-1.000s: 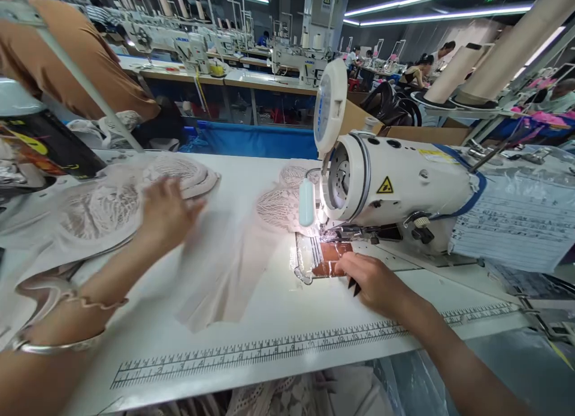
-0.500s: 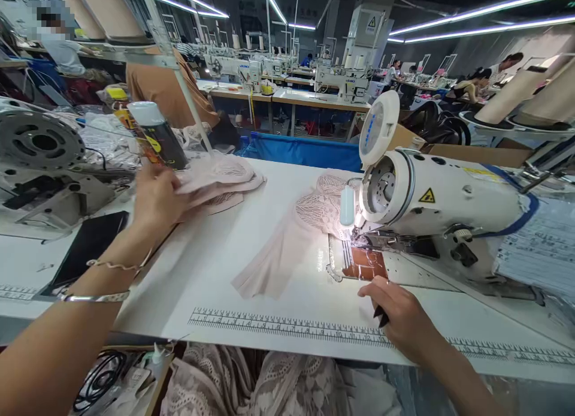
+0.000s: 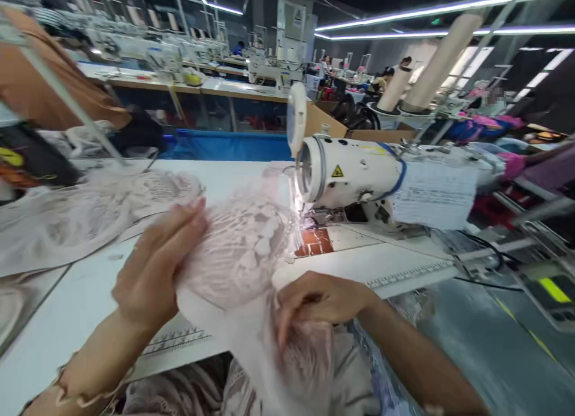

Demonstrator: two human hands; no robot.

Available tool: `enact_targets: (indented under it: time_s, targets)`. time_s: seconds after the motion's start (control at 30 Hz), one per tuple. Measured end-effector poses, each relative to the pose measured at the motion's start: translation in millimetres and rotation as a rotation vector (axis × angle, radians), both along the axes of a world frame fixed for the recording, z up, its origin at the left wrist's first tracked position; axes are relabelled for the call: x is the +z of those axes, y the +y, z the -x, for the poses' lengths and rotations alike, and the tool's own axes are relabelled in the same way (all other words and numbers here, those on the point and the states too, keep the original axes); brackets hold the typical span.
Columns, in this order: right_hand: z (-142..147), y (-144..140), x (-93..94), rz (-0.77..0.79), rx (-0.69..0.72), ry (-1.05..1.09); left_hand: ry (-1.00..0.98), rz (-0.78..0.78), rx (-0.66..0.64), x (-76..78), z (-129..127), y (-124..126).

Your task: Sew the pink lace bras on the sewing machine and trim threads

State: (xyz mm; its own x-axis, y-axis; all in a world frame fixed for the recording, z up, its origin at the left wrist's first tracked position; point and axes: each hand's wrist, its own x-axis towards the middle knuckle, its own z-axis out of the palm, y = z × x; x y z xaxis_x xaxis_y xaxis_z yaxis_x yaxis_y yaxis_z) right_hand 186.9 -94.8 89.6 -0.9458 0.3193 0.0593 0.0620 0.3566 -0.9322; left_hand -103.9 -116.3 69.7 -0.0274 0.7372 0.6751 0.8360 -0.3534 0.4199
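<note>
I have left hand [image 3: 159, 257] flat on lace [image 3: 242, 248], can't tell grip; right hand [image 3: 317, 299] pinching lace by table edge [image 3: 413, 281]; room lower left.

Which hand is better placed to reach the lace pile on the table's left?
Likely the left hand: it is close beside the lace pile. The right hand is farther away, curled at cloth by the front of the table.
</note>
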Motion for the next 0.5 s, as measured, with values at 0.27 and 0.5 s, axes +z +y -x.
enact_targets:
  time_s: [0.27,0.5]
  targets:
    - [1.4,-22.9,-35.4,-0.057,-0.464,-0.041,-0.004,0.426,-0.3,-66.7,-55.7,-38.7]
    - [29.0,-33.8,-71.3,0.161,-1.133,0.268,-1.296,1.022,-0.265,-57.8,-99.7,-66.5]
